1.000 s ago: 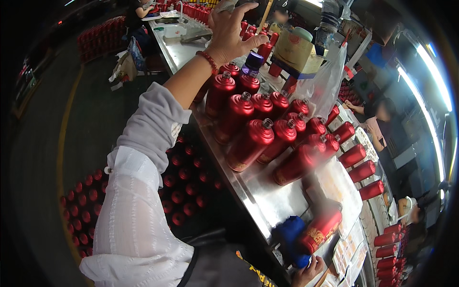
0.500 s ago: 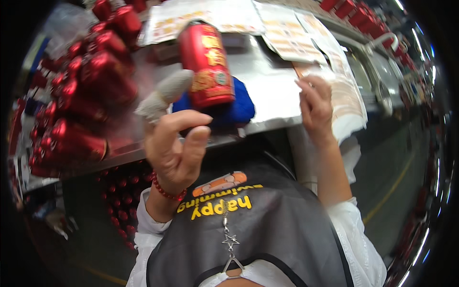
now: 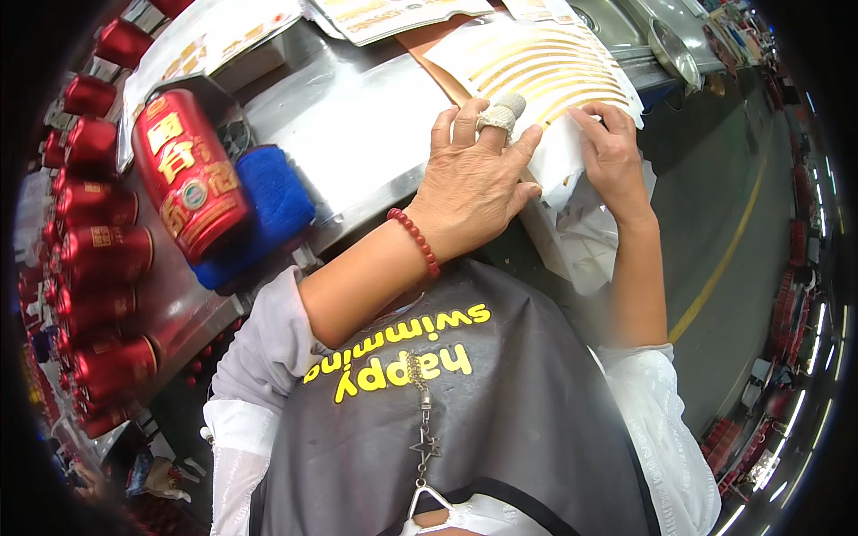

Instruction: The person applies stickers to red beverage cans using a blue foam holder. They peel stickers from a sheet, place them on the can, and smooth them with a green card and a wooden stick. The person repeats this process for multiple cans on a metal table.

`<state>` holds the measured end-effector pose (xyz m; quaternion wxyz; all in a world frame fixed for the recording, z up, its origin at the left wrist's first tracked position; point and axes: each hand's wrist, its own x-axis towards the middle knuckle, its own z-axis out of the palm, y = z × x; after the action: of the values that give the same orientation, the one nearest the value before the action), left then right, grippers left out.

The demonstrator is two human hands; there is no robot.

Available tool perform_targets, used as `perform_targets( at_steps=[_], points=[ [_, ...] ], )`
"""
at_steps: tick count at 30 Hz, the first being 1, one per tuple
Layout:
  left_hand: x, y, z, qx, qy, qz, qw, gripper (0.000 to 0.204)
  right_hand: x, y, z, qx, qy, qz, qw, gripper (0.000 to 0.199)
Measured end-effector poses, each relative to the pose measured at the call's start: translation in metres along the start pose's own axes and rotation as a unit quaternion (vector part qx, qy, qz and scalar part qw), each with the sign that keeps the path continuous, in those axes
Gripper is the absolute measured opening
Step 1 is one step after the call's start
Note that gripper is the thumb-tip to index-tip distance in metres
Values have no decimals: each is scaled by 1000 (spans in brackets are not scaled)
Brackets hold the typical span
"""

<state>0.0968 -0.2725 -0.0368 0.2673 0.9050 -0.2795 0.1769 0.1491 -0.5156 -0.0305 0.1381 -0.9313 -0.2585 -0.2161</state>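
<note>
Left hand (image 3: 474,183), middle finger taped, lies flat with fingers spread on a sticker sheet (image 3: 545,80) of gold curved strips; right hand (image 3: 612,152) pinches the sheet's near edge, just right of the left. Risk, as judged: a strip may tear or crease if peeled at a slant, and the sheet overhangs the edge and could slip. Left of the hands a red bottle (image 3: 183,174) rests on a blue pad (image 3: 273,201). The surface (image 3: 357,125) is steel; beyond lies grey workshop floor with a yellow line.

Bright, even overhead light, glare on the steel table (image 3: 357,116), blurred, bent fisheye edges.
</note>
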Motion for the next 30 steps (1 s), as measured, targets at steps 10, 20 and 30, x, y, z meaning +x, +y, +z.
perform_targets(
  at_steps=[10, 20, 30],
  points=[
    [11, -4, 12, 64, -35, 0, 997, 55, 12, -7, -5, 69, -25, -47, 996, 27],
    [11, -4, 13, 54, -38, -15, 998, 55, 19, -6, -4, 122, -33, -70, 989, 18],
    [8, -3, 11, 62, -49, -3, 997, 53, 22, -5, -7, 145, -42, -71, 986, 10]
  ],
)
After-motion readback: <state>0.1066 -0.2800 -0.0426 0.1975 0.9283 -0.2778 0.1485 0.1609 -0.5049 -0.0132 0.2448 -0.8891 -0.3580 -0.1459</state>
